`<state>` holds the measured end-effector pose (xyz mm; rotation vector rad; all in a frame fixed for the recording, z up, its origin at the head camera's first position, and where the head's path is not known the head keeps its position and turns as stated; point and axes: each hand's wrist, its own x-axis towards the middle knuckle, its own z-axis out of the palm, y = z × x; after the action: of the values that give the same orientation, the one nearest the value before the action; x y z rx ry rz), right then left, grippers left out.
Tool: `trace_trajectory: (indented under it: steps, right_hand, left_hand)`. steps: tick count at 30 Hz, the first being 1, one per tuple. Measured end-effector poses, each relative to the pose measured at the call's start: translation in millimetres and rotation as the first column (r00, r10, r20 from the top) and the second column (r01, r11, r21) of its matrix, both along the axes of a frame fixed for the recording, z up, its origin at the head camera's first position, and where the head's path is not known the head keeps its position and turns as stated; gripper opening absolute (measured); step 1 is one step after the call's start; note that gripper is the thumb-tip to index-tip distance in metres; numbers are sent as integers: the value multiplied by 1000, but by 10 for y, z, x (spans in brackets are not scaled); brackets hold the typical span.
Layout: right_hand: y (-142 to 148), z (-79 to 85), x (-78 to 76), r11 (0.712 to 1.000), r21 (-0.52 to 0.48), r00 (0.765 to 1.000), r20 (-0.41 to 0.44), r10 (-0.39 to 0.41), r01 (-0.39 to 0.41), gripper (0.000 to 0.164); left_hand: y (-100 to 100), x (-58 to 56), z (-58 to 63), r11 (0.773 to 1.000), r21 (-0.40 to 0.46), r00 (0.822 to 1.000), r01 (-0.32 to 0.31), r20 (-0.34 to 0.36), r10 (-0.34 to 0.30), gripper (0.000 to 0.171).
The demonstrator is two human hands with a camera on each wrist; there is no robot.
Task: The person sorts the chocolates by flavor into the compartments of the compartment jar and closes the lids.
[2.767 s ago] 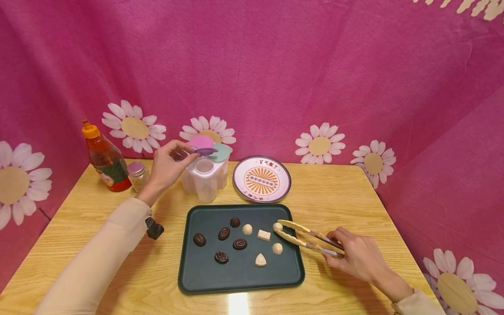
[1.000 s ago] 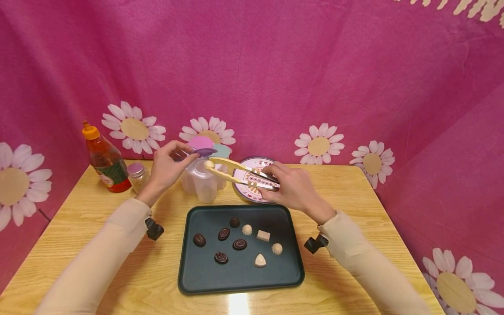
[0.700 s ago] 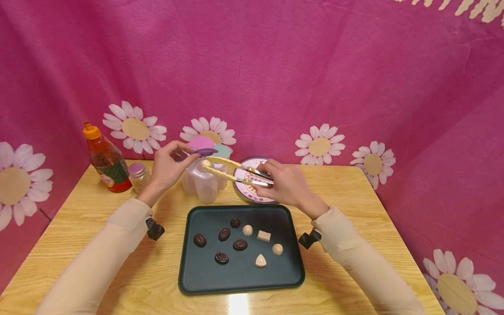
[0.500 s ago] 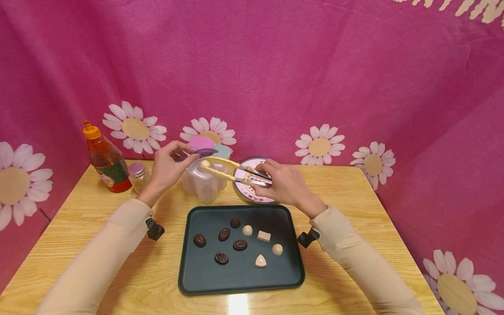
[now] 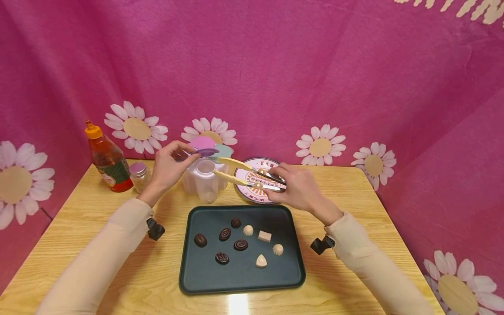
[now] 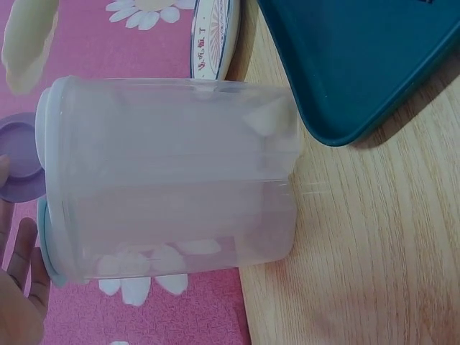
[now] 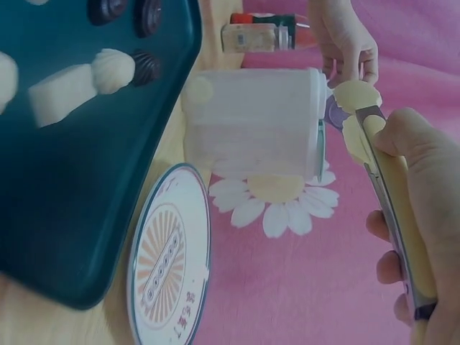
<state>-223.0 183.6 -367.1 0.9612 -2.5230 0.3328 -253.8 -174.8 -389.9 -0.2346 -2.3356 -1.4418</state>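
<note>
My left hand (image 5: 171, 164) pinches the raised purple flap lid (image 5: 206, 152) of a translucent compartmented container (image 5: 206, 188). The compartment below that lid has its round opening uncovered. A pale piece of chocolate (image 6: 269, 117) shows through the wall at the container's bottom. My right hand (image 5: 299, 188) grips a pair of tongs (image 5: 236, 163) with cream-coloured tips and metal handles. Those tips stand apart, just right of the opening, with nothing between them. On the dark green tray (image 5: 242, 280) lie several dark chocolates (image 5: 240, 245) and several white ones (image 5: 264, 236).
Behind the tray, a patterned plate (image 5: 261, 199) stands right of the container, partly covered by the tongs and right hand. A red sauce bottle (image 5: 112, 162) and a small jar (image 5: 139, 177) with a purple lid stand at left. A pink cloth (image 5: 252, 78) hangs behind the table.
The tongs carried a white chocolate from the tray's right side to the container's opening. Now their tips have parted and drawn back right, without the chocolate. The left hand stayed at the lid.
</note>
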Motion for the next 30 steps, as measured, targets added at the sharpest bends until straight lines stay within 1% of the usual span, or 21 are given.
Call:
trace_trajectory:
  steps: [5, 9, 16, 21, 30]
  right_hand:
    - [236, -9, 140, 1000, -11, 1000, 8, -7, 7, 51]
    - [436, -46, 249, 1000, -14, 1000, 4, -22, 22, 49]
    - [739, -185, 432, 998, -43, 999, -25, -45, 43, 44]
    - [890, -291, 563, 997, -47, 998, -25, -65, 64, 44]
    - [1098, -400, 762, 995, -51, 996, -38, -86, 85, 47]
  left_hand:
    - [2, -14, -4, 1000, -1, 1000, 1, -9, -1, 25]
    - [-1, -4, 5, 1000, -4, 1000, 2, 2, -1, 25]
    - [-13, 9, 17, 1000, -8, 1000, 6, 10, -6, 25]
    - [-19, -6, 17, 1000, -15, 1000, -1, 2, 1, 24]
    - [-24, -12, 20, 1000, -16, 1000, -9, 10, 9, 25]
